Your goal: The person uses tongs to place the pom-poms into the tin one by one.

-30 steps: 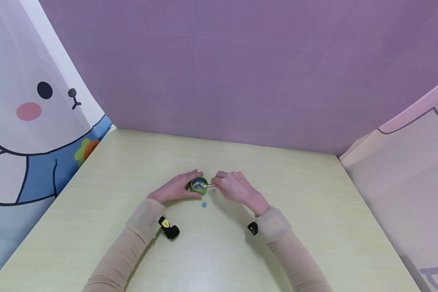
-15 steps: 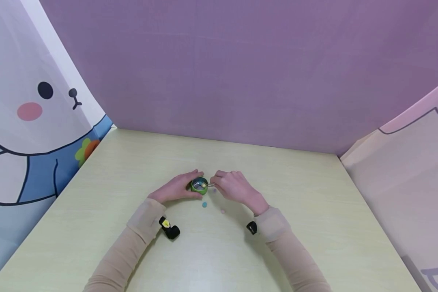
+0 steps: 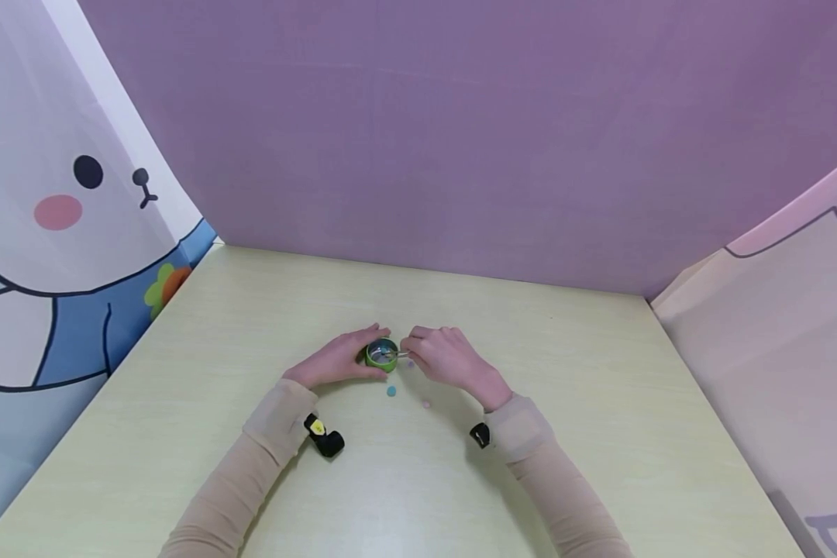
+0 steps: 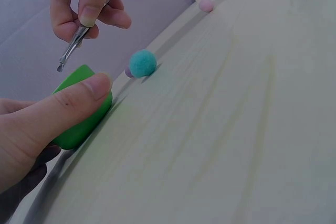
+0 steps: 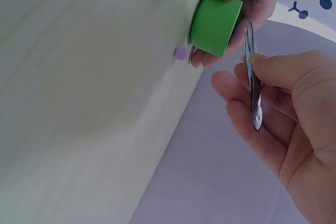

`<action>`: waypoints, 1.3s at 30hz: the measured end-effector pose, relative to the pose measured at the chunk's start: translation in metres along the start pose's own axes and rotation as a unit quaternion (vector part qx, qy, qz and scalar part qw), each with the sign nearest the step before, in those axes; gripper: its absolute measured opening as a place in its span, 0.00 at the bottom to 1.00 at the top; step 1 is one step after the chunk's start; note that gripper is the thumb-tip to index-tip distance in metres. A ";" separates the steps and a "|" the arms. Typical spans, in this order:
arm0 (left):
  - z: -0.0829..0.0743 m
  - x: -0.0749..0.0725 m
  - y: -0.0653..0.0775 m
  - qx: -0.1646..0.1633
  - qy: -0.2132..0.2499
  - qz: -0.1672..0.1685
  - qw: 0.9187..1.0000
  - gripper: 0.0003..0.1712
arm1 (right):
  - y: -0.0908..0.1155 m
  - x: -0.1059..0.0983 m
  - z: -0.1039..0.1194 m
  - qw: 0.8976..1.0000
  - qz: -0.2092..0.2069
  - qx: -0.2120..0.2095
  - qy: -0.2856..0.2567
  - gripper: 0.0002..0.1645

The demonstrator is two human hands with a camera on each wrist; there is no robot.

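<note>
A small green cup (image 5: 216, 24) stands on the table, held at its side by my left hand (image 3: 338, 359), with the thumb along the near side. Its open top faces up in the head view, and small bits inside are too tiny to make out. My right hand (image 3: 453, 360) pinches a pair of metal tweezers (image 5: 254, 85) between thumb and fingers. Their tips reach over the cup's rim, slightly apart in the right wrist view, with nothing seen between them. Near the cup lie a teal pompom (image 4: 143, 64), a pink pompom (image 4: 206, 5) and a purple pompom (image 5: 181, 53).
The pale wooden table (image 3: 307, 294) spreads around both hands. A purple cloth (image 3: 460, 139) rises behind its back edge, and printed cloths hang at the left and right. Black wrist cameras (image 3: 328, 442) are worn on both forearms.
A small yellowish thing seen at the tweezers' tips over the cup earlier is no longer visible there. Both hands have stayed nearly in place.
</note>
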State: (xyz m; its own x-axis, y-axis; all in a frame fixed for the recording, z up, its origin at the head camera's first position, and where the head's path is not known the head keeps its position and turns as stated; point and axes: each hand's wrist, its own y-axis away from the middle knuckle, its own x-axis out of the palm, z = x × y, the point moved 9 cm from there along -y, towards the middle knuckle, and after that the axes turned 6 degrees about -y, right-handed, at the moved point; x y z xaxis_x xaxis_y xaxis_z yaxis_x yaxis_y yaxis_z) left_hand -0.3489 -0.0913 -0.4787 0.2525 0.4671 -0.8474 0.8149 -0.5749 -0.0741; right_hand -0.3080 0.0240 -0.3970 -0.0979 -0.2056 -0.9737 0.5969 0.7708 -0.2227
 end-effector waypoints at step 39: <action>0.004 0.002 0.000 -0.001 -0.003 0.006 1.000 0.51 | 0.020 -0.001 -0.012 1.000 -0.005 0.024 -0.011 0.08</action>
State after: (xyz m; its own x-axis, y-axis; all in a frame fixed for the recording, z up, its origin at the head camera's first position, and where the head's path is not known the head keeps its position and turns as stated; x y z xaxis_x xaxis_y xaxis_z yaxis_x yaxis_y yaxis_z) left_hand -0.3500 -0.0929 -0.4826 0.2598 0.4567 -0.8508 0.8132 -0.5786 -0.0623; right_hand -0.3056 0.0470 -0.4015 -0.0874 -0.2261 -0.9702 0.6330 0.7394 -0.2293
